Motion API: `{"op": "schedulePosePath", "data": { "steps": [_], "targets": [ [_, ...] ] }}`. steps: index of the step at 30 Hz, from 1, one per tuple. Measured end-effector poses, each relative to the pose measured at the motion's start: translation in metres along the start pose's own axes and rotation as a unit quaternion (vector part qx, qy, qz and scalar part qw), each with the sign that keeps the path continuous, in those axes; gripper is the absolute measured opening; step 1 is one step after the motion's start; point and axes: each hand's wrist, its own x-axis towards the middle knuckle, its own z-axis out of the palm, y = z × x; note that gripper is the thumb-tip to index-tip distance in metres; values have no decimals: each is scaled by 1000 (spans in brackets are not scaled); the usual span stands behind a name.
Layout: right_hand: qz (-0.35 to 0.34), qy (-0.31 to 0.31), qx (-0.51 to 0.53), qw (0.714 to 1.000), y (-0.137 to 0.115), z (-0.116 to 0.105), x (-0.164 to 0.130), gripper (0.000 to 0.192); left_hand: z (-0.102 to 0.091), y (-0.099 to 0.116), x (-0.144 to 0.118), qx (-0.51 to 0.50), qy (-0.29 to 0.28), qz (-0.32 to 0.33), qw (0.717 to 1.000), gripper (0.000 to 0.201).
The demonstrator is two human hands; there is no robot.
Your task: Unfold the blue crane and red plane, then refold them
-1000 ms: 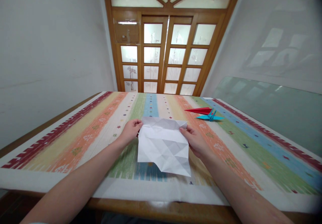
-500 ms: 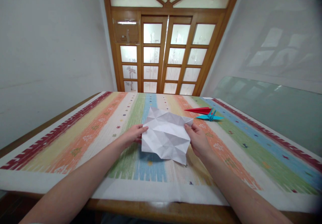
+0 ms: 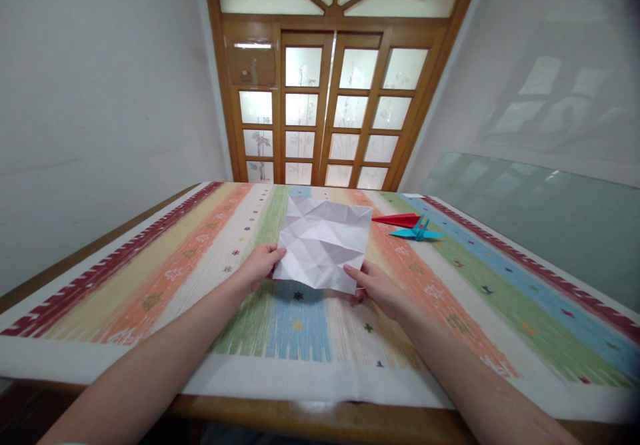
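A creased white sheet of paper (image 3: pixel 323 242) is spread out between my two hands, tilted up over the table. Fold lines cross its whole surface. My left hand (image 3: pixel 263 265) pinches its left edge near the lower corner, thumb on top. At the lower right edge, my right hand (image 3: pixel 373 282) grips the sheet with the thumb on top and the fingers curled beneath. The paper hides the fingertips underneath it.
A red paper plane (image 3: pixel 400 220) lies beyond the sheet to the right, with a blue paper crane (image 3: pixel 417 230) just in front of it. A striped tablecloth (image 3: pixel 200 278) covers the table. Wooden doors (image 3: pixel 327 98) with glass panes stand behind.
The sheet has turned and shifted slightly left and away from me. My right hand has moved from its upper right corner down to the lower right edge.
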Motion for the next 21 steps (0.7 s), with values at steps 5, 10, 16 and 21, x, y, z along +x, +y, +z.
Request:
{"op": "schedulePosePath", "data": {
  "steps": [5, 10, 16, 21],
  "targets": [
    [3, 33, -9, 999, 3, -1, 4, 28, 0, 2, -2, -7, 3, 25, 1000, 35],
    [20, 14, 66, 997, -7, -3, 2, 24, 0, 7, -2, -13, 9, 26, 1000, 34],
    [26, 0, 137, 990, -9, -6, 1, 26, -2, 12, -4, 13, 4, 35, 999, 36],
    [30, -2, 159, 987, -12, -1, -5, 29, -6, 9, -4, 4, -3, 20, 1000, 37]
  ]
}}
